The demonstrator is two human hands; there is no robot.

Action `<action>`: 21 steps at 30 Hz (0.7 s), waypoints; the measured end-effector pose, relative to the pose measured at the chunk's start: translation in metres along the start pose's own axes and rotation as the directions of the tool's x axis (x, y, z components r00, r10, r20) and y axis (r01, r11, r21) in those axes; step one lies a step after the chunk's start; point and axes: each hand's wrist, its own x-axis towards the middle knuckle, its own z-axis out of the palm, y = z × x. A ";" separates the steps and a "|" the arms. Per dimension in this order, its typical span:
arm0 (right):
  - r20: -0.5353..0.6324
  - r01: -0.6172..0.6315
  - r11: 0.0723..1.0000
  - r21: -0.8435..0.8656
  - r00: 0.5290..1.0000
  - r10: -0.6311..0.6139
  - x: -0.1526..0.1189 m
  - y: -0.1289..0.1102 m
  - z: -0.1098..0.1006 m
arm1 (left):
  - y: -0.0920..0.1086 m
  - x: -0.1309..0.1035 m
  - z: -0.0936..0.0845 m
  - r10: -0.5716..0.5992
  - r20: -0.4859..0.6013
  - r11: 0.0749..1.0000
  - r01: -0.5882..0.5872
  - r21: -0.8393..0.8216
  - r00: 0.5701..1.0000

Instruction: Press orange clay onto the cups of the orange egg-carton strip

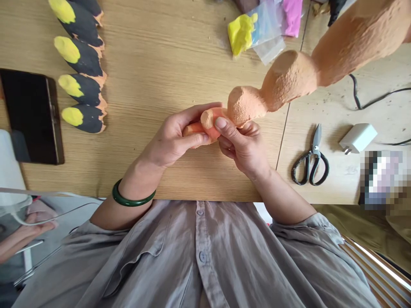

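Observation:
A long, lumpy orange clay form [285, 81] runs from the upper right down to the middle of the table, narrowing in rounded segments. At its small lower end, my left hand [180, 137] has its fingers wrapped round the smooth end pieces [194, 128]. My right hand [240, 145] grips the same end from the other side, its thumb pressed on the clay just below a rough round segment. The two hands are close together, and their undersides are hidden.
Black, yellow-tipped clay pieces [85, 87] line the left side, beside a dark phone [35, 117]. Yellow clay [240, 34] in plastic lies at the top. Black-handled scissors [311, 160], a white plug adapter [358, 137] and cables are at the right. Another person's hand [35, 220] shows at lower left.

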 end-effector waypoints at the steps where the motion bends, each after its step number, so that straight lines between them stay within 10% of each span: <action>1: -0.001 -0.006 1.000 0.010 1.000 0.006 0.000 0.000 0.000 | 0.000 0.000 0.001 -0.008 -0.023 1.000 0.008 -0.011 1.000; 21: -0.101 -0.042 0.998 0.044 0.994 0.046 0.003 -0.013 -0.001 | 0.019 -0.010 0.013 -0.092 -0.090 0.995 0.089 -0.038 0.992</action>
